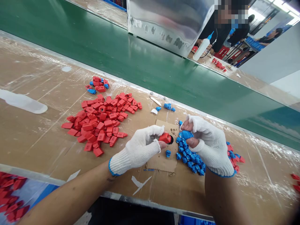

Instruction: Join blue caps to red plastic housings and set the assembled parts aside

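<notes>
Conveyor belt, heaped red parts and co-workers show a factory.

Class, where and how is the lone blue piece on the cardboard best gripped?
Probably by its opposite sides, pinched between thumb and fingertip, coming from above left: the blue piece is small and stands apart, with bare cardboard to its left and the blue pile to its right.

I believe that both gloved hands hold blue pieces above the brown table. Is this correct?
Not quite. The head view shows the left hand holding a red piece; the right hand does hold a blue piece, and both are above the brown table.
</notes>
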Tool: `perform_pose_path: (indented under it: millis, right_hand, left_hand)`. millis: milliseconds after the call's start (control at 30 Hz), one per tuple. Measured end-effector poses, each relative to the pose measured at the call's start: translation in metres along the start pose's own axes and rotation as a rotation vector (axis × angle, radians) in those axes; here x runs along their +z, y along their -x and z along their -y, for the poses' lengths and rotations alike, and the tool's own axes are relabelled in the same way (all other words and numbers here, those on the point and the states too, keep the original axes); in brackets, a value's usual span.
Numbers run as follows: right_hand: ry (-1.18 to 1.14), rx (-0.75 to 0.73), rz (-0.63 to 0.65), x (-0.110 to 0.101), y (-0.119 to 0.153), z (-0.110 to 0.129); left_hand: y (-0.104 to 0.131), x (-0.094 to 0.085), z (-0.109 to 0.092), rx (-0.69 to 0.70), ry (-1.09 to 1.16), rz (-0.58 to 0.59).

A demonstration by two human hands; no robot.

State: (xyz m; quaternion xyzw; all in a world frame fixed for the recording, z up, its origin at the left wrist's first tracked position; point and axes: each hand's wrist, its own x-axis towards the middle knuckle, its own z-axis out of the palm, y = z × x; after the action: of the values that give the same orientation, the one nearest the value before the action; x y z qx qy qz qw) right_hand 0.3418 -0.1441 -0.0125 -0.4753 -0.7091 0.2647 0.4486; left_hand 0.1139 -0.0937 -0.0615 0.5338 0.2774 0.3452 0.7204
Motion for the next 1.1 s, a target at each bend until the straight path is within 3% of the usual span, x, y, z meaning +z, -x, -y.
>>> perform_pose_path:
  millis: [567, 733, 900, 1100]
  right_hand:
    - [0.176, -0.115, 0.137, 0.018, -0.009, 0.02]
    - [0.221, -0.061, 0.237, 0.02, -0.012, 0.025]
    - [0.21, -0.115, 0.18, 0.025, -0.014, 0.021]
    - [0.172, -0.255, 0.08, 0.028, -0.011, 0.02]
  left_hand:
    - [0.003, -0.003, 0.008, 0.204, -0.11, -0.046]
    - [0.006, -0.005, 0.012, 0.357, -0.402, -0.066]
    - [0.009, -0.011, 0.009, 0.594, -0.736, -0.061]
    - [0.01, -0.017, 0.006, 0.667, -0.755, -0.061]
